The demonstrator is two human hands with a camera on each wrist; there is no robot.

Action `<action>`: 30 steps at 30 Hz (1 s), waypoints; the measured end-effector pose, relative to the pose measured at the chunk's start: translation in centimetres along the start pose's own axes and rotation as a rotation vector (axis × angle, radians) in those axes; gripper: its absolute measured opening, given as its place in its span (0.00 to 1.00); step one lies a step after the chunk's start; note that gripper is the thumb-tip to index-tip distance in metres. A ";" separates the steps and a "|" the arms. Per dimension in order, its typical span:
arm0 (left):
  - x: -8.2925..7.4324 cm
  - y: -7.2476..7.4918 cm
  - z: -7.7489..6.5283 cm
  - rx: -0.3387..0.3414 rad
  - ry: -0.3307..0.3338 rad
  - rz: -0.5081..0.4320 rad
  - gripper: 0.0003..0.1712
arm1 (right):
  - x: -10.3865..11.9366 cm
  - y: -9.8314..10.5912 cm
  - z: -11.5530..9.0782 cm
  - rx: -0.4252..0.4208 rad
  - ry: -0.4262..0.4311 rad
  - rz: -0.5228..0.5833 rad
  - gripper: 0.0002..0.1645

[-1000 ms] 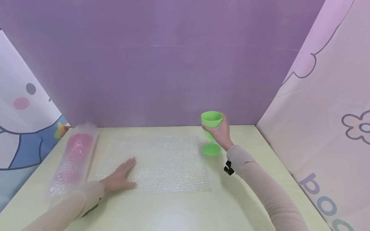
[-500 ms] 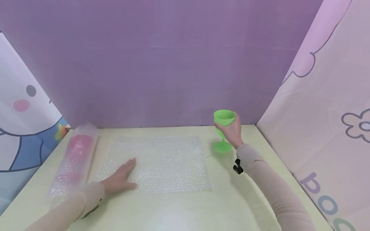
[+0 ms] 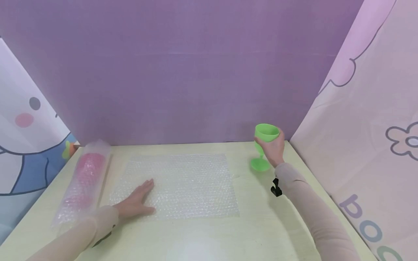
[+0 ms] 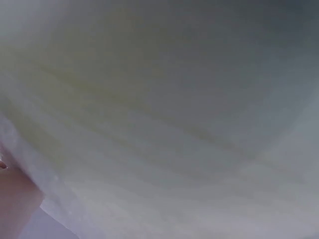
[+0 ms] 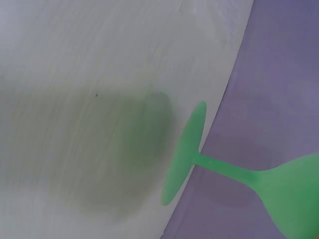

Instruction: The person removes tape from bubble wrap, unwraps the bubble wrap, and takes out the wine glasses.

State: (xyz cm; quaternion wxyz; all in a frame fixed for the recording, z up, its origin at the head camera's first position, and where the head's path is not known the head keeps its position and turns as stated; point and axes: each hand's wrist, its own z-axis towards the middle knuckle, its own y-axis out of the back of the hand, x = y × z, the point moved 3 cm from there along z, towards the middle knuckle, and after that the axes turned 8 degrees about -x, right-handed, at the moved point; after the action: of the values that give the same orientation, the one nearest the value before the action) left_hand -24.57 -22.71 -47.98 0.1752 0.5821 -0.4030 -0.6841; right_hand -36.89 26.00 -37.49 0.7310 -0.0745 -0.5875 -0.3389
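A green goblet (image 3: 260, 165) is gripped round its bowl by my right hand (image 3: 274, 148) at the back right of the table. In the right wrist view the stem and round foot of the goblet (image 5: 229, 169) hang over the tabletop, with a shadow beneath them. My left hand (image 3: 135, 203) lies with spread, straight fingers on the left part of a clear sheet of bubble wrap (image 3: 192, 185). A pale, blurred surface fills most of the left wrist view, with a bit of skin (image 4: 15, 199) at its lower left.
Left of the sheet lies a long pink thing wrapped in bubble wrap (image 3: 88, 174), partly behind my left sleeve. A purple panel (image 3: 183, 72) rises at the table's back edge. Printed cloth walls (image 3: 365, 119) flank both sides of the pale table (image 3: 202, 239).
My right hand has carried the goblet to the right, away from the bubble wrap sheet and toward the back right corner. The left hand has kept its place on the sheet.
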 end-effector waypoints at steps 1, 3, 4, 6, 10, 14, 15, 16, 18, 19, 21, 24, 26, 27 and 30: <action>0.0 0.0 0.0 0.000 0.003 0.001 0.59 | -0.1 0.1 0.2 -0.006 -0.004 0.003 0.60; 0.0 0.1 0.0 -0.004 0.005 0.007 0.59 | -0.4 0.3 0.4 -0.020 -0.015 0.021 0.60; 0.0 0.1 0.0 -0.005 0.005 0.010 0.59 | -0.5 0.4 0.6 -0.028 -0.023 0.035 0.60; -0.1 0.1 0.0 -0.006 0.006 0.007 0.59 | -0.7 0.7 0.8 -0.044 -0.041 0.068 0.60; -0.3 0.1 0.0 -0.005 0.009 0.001 0.59 | -1.1 1.0 1.2 -0.059 -0.068 0.099 0.61; -0.4 0.2 -0.1 -0.004 0.016 0.001 0.59 | -1.5 1.2 1.5 -0.070 -0.075 0.099 0.62; -0.4 0.2 -0.1 -0.005 0.015 0.002 0.59 | -1.5 1.2 1.6 -0.074 -0.076 0.103 0.62; -0.4 0.2 -0.1 -0.005 0.013 0.000 0.59 | -1.6 1.3 1.7 -0.080 -0.078 0.106 0.62; -0.2 0.1 0.0 -0.007 0.015 0.003 0.59 | -1.8 1.4 1.9 -0.089 -0.091 0.107 0.62; -0.2 0.1 0.0 -0.008 0.011 0.006 0.59 | -1.9 1.5 2.0 -0.092 -0.099 0.107 0.62; 0.0 0.1 0.1 -0.011 0.002 0.011 0.59 | -2.1 1.6 2.0 -0.095 -0.117 0.106 0.62; 0.3 0.0 0.1 -0.012 0.001 0.020 0.59 | -2.4 1.7 2.1 -0.094 -0.136 0.094 0.62; 0.3 0.0 0.1 -0.010 0.009 0.018 0.59 | -2.5 1.9 2.0 -0.093 -0.131 0.085 0.62; 0.3 0.0 0.1 -0.008 0.010 0.015 0.59 | -2.6 2.0 2.1 -0.094 -0.127 0.079 0.61; 0.1 -0.1 0.1 -0.004 0.021 0.008 0.59 | -2.6 2.2 2.1 -0.096 -0.109 0.072 0.60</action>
State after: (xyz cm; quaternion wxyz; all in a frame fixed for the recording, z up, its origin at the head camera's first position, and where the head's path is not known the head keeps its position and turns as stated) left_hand -24.63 -22.71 -48.10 0.1833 0.5874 -0.4019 -0.6782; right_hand -37.53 29.77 -38.54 0.7052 -0.1491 -0.6065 -0.3357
